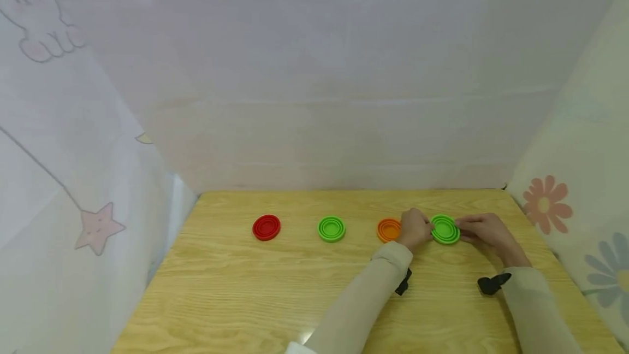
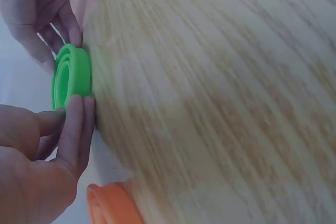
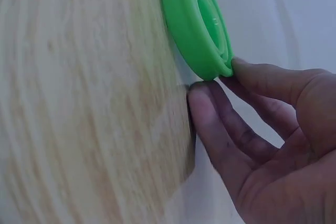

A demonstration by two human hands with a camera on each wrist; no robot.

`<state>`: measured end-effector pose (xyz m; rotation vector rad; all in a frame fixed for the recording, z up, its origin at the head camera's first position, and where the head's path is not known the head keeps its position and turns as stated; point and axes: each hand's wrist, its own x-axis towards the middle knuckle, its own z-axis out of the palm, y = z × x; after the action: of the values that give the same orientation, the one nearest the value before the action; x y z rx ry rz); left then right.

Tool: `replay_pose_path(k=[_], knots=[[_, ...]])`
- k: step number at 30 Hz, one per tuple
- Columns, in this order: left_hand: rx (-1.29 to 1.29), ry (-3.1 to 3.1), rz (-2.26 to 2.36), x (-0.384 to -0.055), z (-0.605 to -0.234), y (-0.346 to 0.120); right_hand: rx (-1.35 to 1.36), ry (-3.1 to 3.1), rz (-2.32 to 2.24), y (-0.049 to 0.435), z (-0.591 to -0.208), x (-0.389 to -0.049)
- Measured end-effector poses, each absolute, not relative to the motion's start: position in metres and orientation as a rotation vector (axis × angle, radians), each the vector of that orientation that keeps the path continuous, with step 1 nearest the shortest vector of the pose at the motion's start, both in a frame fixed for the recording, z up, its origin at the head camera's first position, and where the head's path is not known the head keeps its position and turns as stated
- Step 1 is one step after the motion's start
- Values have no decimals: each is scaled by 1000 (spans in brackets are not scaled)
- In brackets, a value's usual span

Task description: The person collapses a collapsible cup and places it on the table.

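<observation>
On the right part of the table lies a green collapsible cup (image 1: pixel 445 229), folded flat into concentric rings, with a hand at either side. My left hand (image 1: pixel 415 228) pinches its left edge, the thumb at the rim and the fingers along the outer wall in the left wrist view. From the right, my right hand (image 1: pixel 487 232) holds the opposite edge between thumb and fingers; in the right wrist view its fingertips (image 3: pixel 202 100) sit low beside the cup wall. An orange collapsible cup (image 1: pixel 387 229), also flat, is just left of my left hand, which partly covers it.
Farther left on the wooden table (image 1: pixel 236 288) lie a second green folded cup (image 1: pixel 331 229) and a red one (image 1: pixel 266 227), roughly in line with the others. Pale printed cloth (image 1: pixel 344 97) hangs behind the table and at both sides.
</observation>
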<state>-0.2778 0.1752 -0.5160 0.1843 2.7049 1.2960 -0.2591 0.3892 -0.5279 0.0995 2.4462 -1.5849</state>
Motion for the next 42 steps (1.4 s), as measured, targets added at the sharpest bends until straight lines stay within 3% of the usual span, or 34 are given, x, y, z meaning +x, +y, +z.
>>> replay_pose_path(k=[10, 18, 32, 42], knots=[[151, 2649, 1363, -277, -519, 169, 226, 2502, -1504, 379, -529, -261], [545, 2694, 1264, -300, -512, 136, 194, 2539, -1502, 378, -526, -261], [853, 2832, 907, -323, -427, 3, -157, 2752, -1270, 384, -464, -251], [845, 2954, 716, -313, -415, -117, -274, 2838, -962, 387, -415, -243]])
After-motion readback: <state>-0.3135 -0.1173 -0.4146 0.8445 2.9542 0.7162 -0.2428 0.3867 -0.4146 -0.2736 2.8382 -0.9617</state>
